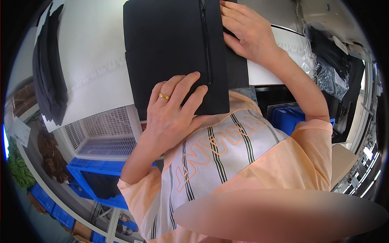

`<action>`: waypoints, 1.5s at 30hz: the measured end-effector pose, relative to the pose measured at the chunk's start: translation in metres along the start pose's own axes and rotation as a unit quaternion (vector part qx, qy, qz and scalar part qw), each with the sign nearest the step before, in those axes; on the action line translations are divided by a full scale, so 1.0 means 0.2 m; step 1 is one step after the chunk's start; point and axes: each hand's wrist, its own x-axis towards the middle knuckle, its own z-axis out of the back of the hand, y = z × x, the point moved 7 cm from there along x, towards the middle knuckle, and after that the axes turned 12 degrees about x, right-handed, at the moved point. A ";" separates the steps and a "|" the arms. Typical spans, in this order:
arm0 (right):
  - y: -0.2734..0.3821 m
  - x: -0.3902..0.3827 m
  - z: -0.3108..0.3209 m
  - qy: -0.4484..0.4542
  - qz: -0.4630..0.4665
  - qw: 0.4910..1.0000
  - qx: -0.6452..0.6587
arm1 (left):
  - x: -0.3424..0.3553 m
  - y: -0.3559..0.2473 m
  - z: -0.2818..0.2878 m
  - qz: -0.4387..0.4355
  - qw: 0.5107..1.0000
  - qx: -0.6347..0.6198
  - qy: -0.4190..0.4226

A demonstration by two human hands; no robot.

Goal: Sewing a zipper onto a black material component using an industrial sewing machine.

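Observation:
A folded black garment (166, 48) with a long black zipper (206, 44) lies across the white work table (95, 87), its near edge close to my body. On its near part rests my left hand (174, 103), open, fingers spread over the cloth left of the zipper's lower end and thumb along the near edge. A gold ring is on one finger. At the far right edge of the garment, my right hand (247, 32) grips the cloth, its fingertips partly hidden at the edge. Another black layer (237, 67) shows below that hand.
A stack of black cloth (50, 69) lies at the table's left. Below the table stand a white plastic basket (107, 129) and a blue crate (77, 168). Another blue bin (285, 118) and a clear-wrapped dark bundle (330, 79) are at the right.

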 end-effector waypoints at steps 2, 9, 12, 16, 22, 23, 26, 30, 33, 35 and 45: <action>0.00 -0.01 0.00 -0.002 -0.002 1.000 0.000 | 0.03 0.01 0.04 -0.009 1.000 0.005 0.021; 0.00 0.00 0.00 -0.003 -0.002 1.000 0.010 | 0.05 0.07 0.01 -0.045 0.998 0.034 -0.037; 0.00 0.00 0.00 0.001 -0.005 1.000 0.012 | 0.06 0.08 0.01 -0.042 0.998 0.017 -0.053; 0.00 0.00 0.00 0.000 -0.008 1.000 0.016 | 0.09 0.08 0.02 -0.049 0.997 0.019 -0.055; -0.03 -0.03 -0.03 -0.041 0.007 0.999 -0.016 | 0.27 0.20 -0.01 -0.037 0.993 0.047 -0.099; -0.04 -0.03 -0.03 -0.044 0.007 0.999 -0.021 | 0.31 0.23 -0.02 -0.041 0.993 0.048 -0.102; -0.02 -0.03 -0.02 -0.049 0.011 0.999 -0.017 | 0.42 0.29 -0.02 -0.062 0.982 0.110 -0.137; -0.02 -0.02 -0.02 -0.040 0.006 0.999 -0.008 | 0.51 0.32 -0.03 -0.080 0.981 0.119 -0.127; -0.02 -0.02 -0.01 -0.036 0.000 0.999 -0.009 | 0.51 0.33 -0.04 -0.067 0.982 0.115 -0.133; -0.02 -0.02 -0.01 -0.036 -0.004 0.999 -0.013 | 0.51 0.33 -0.05 -0.048 0.985 0.109 -0.121; 0.00 -0.02 -0.01 -0.036 -0.024 0.999 -0.012 | 0.51 0.33 -0.06 -0.033 0.984 0.135 -0.109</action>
